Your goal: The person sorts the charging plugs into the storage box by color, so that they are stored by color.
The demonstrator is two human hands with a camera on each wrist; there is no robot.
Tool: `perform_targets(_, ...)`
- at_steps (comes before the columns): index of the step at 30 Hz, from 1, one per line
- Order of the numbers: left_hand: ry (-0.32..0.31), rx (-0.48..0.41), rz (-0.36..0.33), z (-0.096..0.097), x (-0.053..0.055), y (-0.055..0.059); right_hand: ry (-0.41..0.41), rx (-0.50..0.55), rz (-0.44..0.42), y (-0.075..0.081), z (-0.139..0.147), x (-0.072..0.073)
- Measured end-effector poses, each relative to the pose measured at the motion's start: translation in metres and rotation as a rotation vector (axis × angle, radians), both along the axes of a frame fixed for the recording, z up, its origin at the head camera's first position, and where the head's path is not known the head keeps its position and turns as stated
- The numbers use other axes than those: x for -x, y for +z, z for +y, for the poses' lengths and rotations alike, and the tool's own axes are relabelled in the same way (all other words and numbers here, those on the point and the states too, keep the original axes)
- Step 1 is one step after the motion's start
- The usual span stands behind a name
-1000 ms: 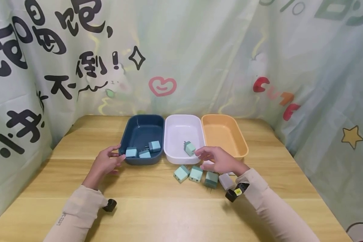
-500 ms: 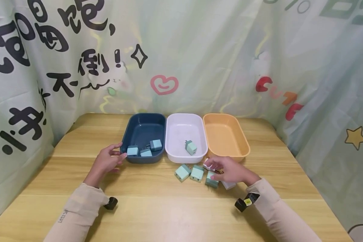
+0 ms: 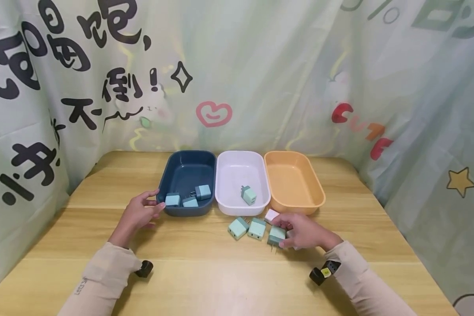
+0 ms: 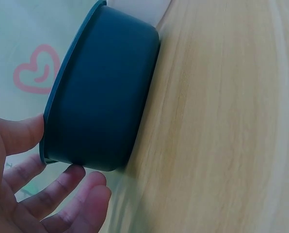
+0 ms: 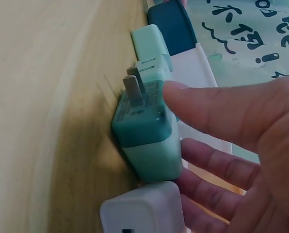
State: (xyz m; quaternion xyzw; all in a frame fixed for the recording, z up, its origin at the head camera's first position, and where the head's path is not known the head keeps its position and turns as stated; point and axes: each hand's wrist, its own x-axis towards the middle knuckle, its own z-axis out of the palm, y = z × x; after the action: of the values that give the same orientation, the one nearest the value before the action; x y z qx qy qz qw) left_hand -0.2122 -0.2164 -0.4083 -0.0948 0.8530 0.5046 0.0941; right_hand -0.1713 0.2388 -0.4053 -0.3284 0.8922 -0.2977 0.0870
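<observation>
My left hand [image 3: 140, 213] touches the near left corner of a dark blue box [image 3: 187, 211], thumb and fingertips against its outside. In the left wrist view its fingers lie loosely bent by the blue box [image 4: 101, 87]. My right hand [image 3: 304, 230] pinches a two-tone green charger plug [image 3: 276, 236], which lies on the table, prongs toward me. In the right wrist view, the thumb is at the prong end of the green charger plug [image 5: 149, 126], fingers at its far side. A white charger plug [image 5: 144, 208] sits beside it, mostly covered by the hand in the head view.
Two more green charger plugs [image 3: 238, 228] and a pale pink one [image 3: 271, 215] lie close by. A white box [image 3: 242, 210] holding one green charger and an orange box [image 3: 298, 207] stand right of the blue box, which holds three blue chargers. A curtain [image 3: 260, 79] hangs behind.
My right hand has drawn back from beside the white box, down and right to the green charger plug, and closed on it. The left hand has stayed at the blue box.
</observation>
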Motion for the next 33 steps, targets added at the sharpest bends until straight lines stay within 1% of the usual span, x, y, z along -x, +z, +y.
perform_targets(6,-0.003,-0.004,0.005,-0.0001,0.002,0.0036,-0.006,-0.037,0.013,-0.0004,0.0008,0.0002)
perform_targets(13,0.003,0.002,-0.006,0.0009,0.0022,0.0044,0.015,-0.092,0.049,-0.0021,0.0004,0.0014)
perform_targets(20,-0.003,-0.011,0.007,0.0024,0.003,0.0064,-0.007,-0.087,0.015,-0.0022,0.0016,0.0027)
perform_targets(26,0.001,-0.015,-0.001,0.002,0.0017,0.0051,-0.009,-0.072,-0.002,0.0006,-0.0001,0.003)
perform_targets(33,0.007,-0.018,-0.016,0.0003,0.0012,0.0026,-0.012,-0.049,-0.044,0.0046,-0.0023,0.0061)
